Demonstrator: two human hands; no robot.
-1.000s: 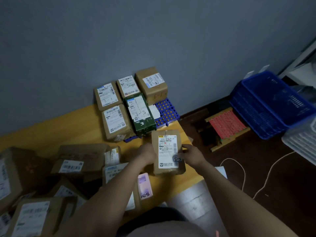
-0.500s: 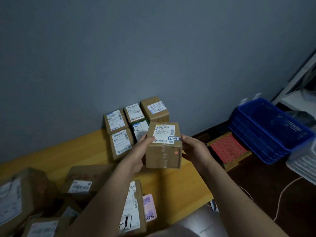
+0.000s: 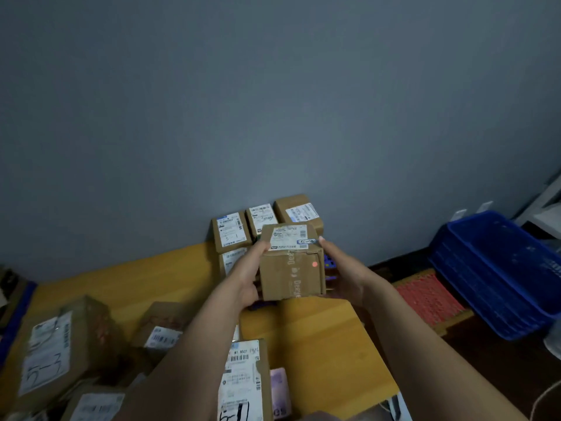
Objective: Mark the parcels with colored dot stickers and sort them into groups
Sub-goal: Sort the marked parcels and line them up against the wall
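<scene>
Gripping a brown parcel [image 3: 291,268] from both sides, the left hand [image 3: 247,278] and right hand [image 3: 344,275] hold it lifted off the yellow table [image 3: 318,344], its red dot sticker [image 3: 314,264] facing the camera. Bare tabletop lies below and toward the table's right edge, past which a blue crate [image 3: 491,268] sits on the floor. Behind the parcel, the sorted group of parcels [image 3: 232,230] stands against the wall, leaving little room there. Unsorted parcels [image 3: 48,354] crowd the left side. A second ago the parcel lay flat, label up; half a second ago it was raised, and now it sits farther back, hiding the green box.
</scene>
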